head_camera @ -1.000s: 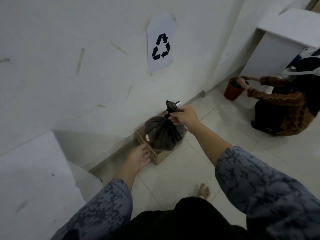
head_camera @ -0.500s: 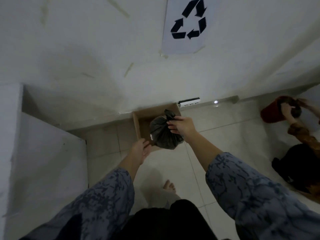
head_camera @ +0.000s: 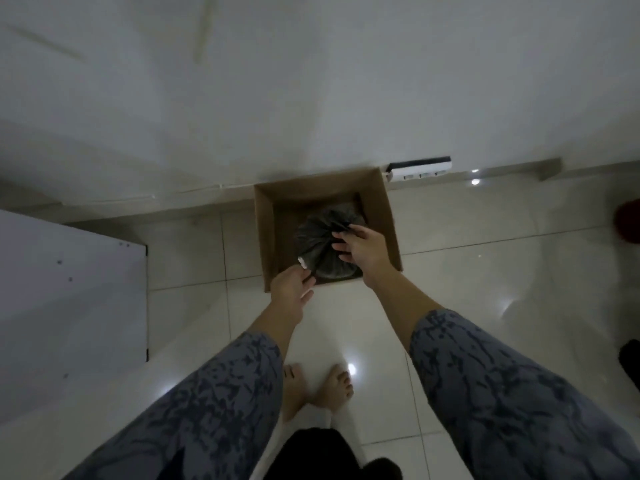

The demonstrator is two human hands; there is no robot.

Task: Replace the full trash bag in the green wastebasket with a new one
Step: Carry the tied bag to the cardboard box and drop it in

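Note:
A tied black trash bag (head_camera: 317,242) sits inside an open cardboard box (head_camera: 266,233) that stands on the floor against the wall. My right hand (head_camera: 360,249) is closed around the bag's knotted top. My left hand (head_camera: 292,289) rests at the box's near edge, fingers touching the lower side of the bag. The green wastebasket is not in view.
A white cabinet (head_camera: 69,289) stands at the left. A white power strip (head_camera: 419,169) lies along the wall base behind the box. A red pot (head_camera: 628,220) shows at the right edge. My bare feet (head_camera: 317,389) stand on glossy tiles.
The view tilted down over the box. My right hand lowered the bag from above the box into it, and my left hand moved from the box corner to the bag.

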